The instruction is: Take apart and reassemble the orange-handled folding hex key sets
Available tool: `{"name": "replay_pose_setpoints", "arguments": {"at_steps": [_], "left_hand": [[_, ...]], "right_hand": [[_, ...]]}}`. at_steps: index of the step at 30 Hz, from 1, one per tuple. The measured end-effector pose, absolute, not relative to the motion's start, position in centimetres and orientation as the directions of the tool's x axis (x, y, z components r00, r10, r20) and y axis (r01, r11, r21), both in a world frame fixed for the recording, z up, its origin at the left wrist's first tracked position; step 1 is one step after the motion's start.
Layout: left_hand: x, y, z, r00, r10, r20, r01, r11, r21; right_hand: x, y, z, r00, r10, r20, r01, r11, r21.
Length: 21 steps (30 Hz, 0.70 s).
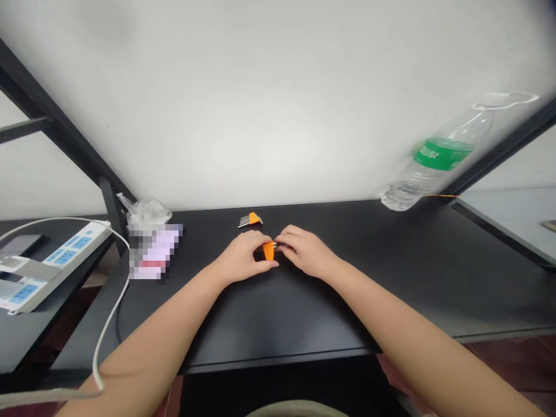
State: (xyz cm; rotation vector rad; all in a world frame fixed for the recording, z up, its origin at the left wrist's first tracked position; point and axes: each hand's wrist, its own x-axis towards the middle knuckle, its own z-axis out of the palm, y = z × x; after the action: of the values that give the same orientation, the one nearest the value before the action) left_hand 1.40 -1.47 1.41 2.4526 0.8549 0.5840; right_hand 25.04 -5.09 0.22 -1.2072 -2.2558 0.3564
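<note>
My left hand [244, 258] grips an orange plastic hex key holder [269, 251] between thumb and fingers. On the holder's right side, my right hand [304, 250] pinches a thin metal hex key [282, 244], which is partly hidden by the fingers. Whether the key sits in the holder or only touches it, I cannot tell. Both hands are just above the black table [278, 324]. Behind them lies a second orange holder with several metal hex keys [251, 219], touched by neither hand.
A large clear bottle with a green label [443, 153] stands at the back right. To the left are a crumpled plastic bag [151, 213], a blurred-out pinkish item [156, 252], a white power strip [61, 260] and a white cable [106, 330]. Black frame bars [73, 133] flank the table.
</note>
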Motion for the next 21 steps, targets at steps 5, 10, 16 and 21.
{"name": "replay_pose_setpoints", "arguments": {"at_steps": [5, 10, 16, 21], "left_hand": [[1.1, -1.1, 1.1, 0.659, 0.713, 0.241, 0.502, -0.655, 0.565], [0.9, -0.7, 0.7, 0.607, 0.760, 0.230, 0.558, -0.614, 0.558], [0.9, -0.8, 1.0, 0.612, 0.762, 0.214, 0.566, -0.610, 0.554], [1.0, -0.8, 1.0, 0.615, 0.759, 0.212, 0.574, -0.616, 0.540]], "right_hand": [[27.1, -4.2, 0.0, -0.364, 0.886, 0.289, 0.774, 0.460, -0.434], [29.2, -3.3, -0.6, -0.326, 0.933, 0.156, 0.824, 0.361, -0.438], [28.9, -3.5, -0.5, -0.276, 0.948, 0.157, 0.854, 0.317, -0.413], [28.8, -3.8, -0.5, -0.246, 0.962, 0.118, 0.892, 0.272, -0.360]]}}
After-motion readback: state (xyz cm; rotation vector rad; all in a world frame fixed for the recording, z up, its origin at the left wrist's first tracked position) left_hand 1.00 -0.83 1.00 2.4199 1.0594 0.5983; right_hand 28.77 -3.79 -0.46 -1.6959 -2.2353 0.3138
